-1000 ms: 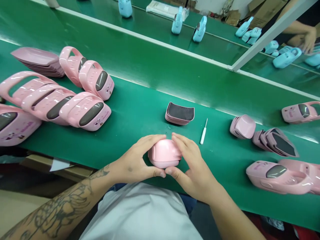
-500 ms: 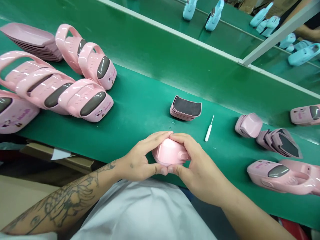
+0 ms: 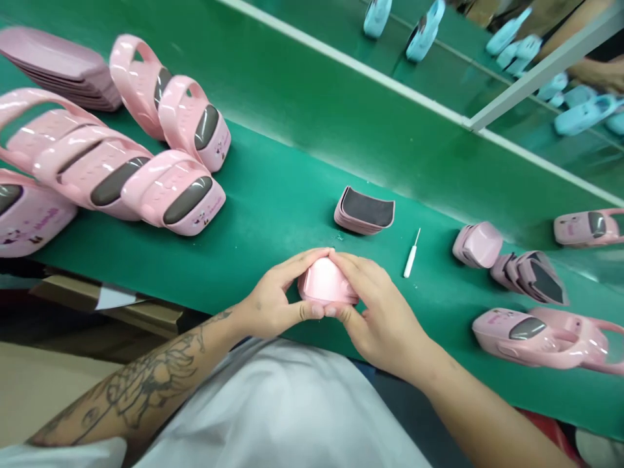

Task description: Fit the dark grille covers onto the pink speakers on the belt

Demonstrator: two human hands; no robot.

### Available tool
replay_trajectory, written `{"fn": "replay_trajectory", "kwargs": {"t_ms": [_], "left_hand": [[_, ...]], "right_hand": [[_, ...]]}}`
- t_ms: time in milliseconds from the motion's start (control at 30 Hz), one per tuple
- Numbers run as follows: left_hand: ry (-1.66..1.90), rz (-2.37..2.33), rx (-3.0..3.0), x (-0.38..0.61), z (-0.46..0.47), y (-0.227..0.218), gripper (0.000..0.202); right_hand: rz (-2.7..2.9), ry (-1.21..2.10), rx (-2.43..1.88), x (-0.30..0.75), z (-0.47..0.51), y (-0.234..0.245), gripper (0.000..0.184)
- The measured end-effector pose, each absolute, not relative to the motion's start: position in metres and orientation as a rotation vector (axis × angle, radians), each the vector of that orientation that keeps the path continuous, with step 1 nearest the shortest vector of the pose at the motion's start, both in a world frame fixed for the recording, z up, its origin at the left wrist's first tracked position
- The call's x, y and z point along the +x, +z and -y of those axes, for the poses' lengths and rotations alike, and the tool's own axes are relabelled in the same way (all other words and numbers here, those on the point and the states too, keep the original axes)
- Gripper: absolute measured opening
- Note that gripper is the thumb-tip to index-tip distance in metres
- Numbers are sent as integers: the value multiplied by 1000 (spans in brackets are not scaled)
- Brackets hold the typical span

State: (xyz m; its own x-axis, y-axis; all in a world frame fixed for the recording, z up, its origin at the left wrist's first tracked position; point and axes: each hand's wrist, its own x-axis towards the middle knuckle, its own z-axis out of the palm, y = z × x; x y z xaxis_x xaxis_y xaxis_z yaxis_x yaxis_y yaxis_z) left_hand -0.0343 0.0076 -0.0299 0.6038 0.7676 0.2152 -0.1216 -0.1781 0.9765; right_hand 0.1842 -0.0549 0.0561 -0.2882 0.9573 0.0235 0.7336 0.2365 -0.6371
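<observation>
Pink plastic shell (image 3: 325, 281) gripped between left hand (image 3: 273, 302) and right hand (image 3: 377, 305), fingers curved over its top, thumbs pressed together at near side, at front edge of green bench (image 3: 273, 221). Dark-lined pink stack (image 3: 364, 211) and white pick (image 3: 411, 255) lie just ahead, well apart from hands; pink cases (image 3: 173, 195) sit further left.

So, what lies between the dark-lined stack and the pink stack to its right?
A small white pick lies on the green belt between the dark-lined stack and the pink stack, in the head view.
</observation>
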Motion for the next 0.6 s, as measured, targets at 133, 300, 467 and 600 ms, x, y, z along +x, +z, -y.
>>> {"fn": "replay_trajectory", "kwargs": {"t_ms": [133, 300, 467, 600], "left_hand": [[931, -540, 1674, -35, -6, -29, 72], [1105, -614, 1817, -21, -1, -26, 64], [1260, -908, 1622, 3, 7, -14, 51], [1295, -1025, 1327, 18, 9, -8, 55]], "right_hand": [[2023, 829, -1675, 191, 62, 56, 72], [2022, 793, -1658, 182, 67, 48, 70], [1983, 704, -1667, 167, 68, 48, 66], [1962, 690, -1668, 161, 68, 50, 64]]}}
